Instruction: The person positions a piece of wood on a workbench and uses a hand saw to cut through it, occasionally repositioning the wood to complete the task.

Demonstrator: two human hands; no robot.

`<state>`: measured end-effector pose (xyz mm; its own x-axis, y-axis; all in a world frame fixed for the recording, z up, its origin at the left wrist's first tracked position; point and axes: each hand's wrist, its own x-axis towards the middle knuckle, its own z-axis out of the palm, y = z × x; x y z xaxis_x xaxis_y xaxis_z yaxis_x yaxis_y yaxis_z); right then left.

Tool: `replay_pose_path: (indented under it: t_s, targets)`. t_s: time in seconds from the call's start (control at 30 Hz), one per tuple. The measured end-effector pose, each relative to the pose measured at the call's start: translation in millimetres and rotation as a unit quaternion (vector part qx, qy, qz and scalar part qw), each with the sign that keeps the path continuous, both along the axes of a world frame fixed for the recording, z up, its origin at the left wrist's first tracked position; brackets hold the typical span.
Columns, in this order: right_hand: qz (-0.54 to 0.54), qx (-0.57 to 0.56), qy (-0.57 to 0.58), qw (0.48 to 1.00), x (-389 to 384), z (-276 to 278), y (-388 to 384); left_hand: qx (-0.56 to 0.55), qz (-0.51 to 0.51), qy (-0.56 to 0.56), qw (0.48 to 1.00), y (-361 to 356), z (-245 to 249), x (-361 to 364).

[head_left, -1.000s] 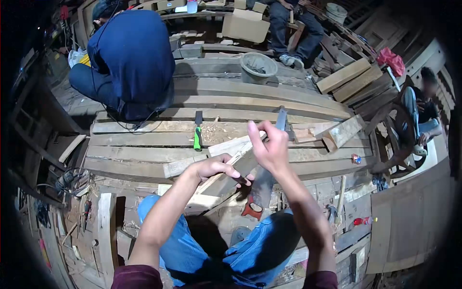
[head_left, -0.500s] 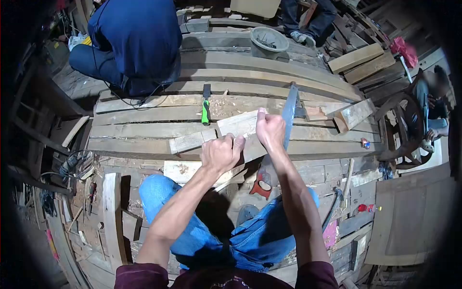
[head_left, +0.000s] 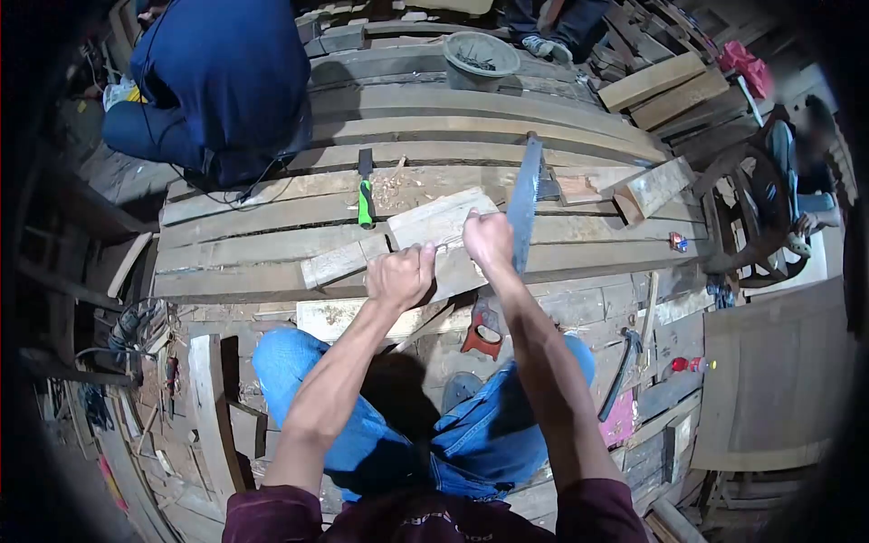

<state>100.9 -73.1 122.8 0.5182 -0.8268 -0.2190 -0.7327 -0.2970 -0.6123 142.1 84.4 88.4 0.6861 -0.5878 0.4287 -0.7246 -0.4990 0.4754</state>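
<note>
A short, pale wooden board (head_left: 442,215) lies tilted over the plank bench in front of me. My left hand (head_left: 398,275) is closed on its near left side, knuckles up. The fingers of my right hand (head_left: 489,240) are wrapped round its right edge; the fingertips are hidden. A smaller wood block (head_left: 344,261) sits just left of the board. Close to my right hand rests a handsaw (head_left: 523,199), its blade across the bench and its red handle (head_left: 482,337) towards my knees. A green-handled chisel (head_left: 366,201) lies beyond the board, beside wood shavings.
A person in a blue shirt (head_left: 222,81) sits at the far left. A bucket (head_left: 481,61) stands at the back. Wood offcuts (head_left: 654,192) and a small colourful packet (head_left: 678,242) lie on the right. A hammer (head_left: 623,373) is near my right knee.
The whole view has shifted slightly, so the bench items appear further left. The board's far right corner now shows beyond my right hand, which sits lower along the edge.
</note>
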Motion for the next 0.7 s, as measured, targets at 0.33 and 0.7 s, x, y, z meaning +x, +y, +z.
replay_pose_path:
  t_s: [0.33, 0.7]
  targets:
    - [-0.051, 0.133, 0.043, 0.989, -6.7, -50.3, 5.1, 0.128, -0.029, 0.096, 0.987, 1.7, -51.3, 7.0]
    - [-0.019, 0.154, 0.037, 0.987, -15.0, -58.7, 11.4, 0.176, -0.028, 0.086, 0.980, 11.4, -59.8, 7.3]
